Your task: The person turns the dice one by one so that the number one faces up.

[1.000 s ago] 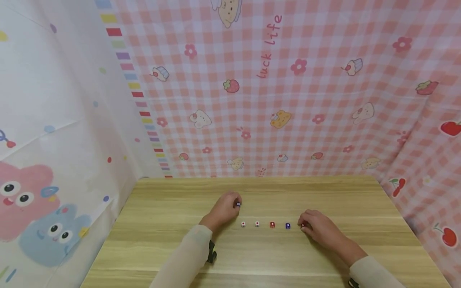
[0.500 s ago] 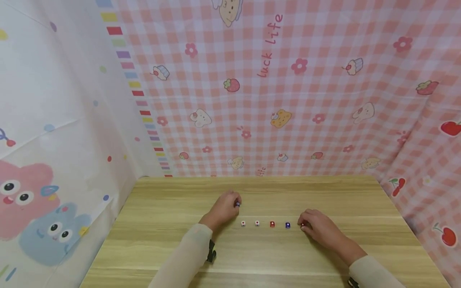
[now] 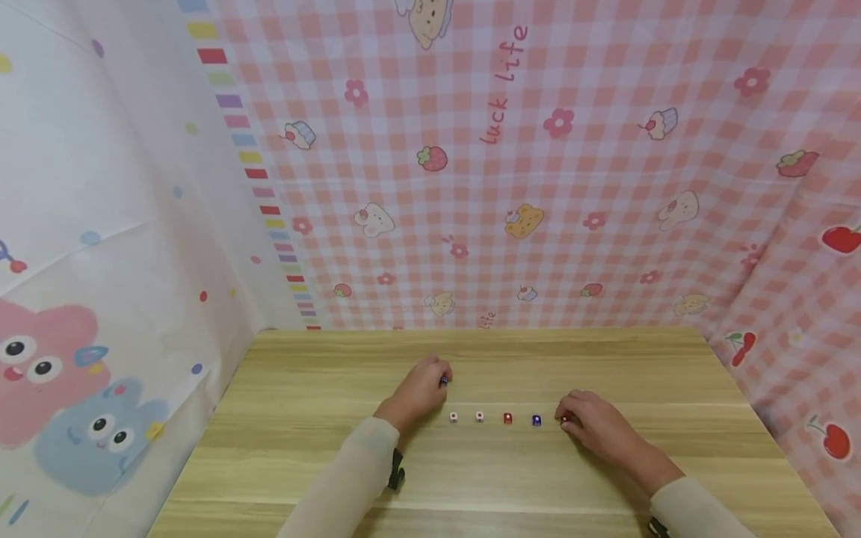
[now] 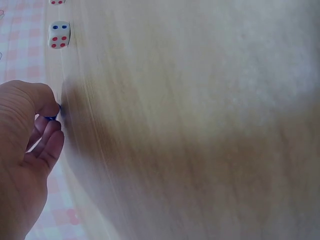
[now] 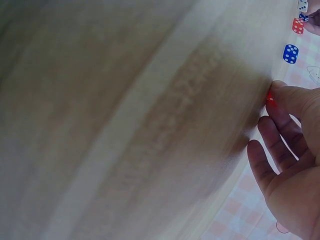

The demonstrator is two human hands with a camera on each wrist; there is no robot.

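My left hand pinches a blue die between thumb and fingers, behind the left end of a row of dice. That die is mostly covered by the fingertips. At the row's right end my right hand holds a red die between thumb and index finger, close to the table, its other fingers spread loosely. From left to right the row has a white die, a second white die, a red die and a blue die, spaced apart.
The dice lie on a wood-grain table. A pink checked cloth hangs behind its far edge, and a white cartoon cloth hangs on the left. Each wrist wears a dark strap.
The blue die in my left fingers has turned slightly, while that hand stays in nearly the same place. My right hand and the row of dice look unmoved.
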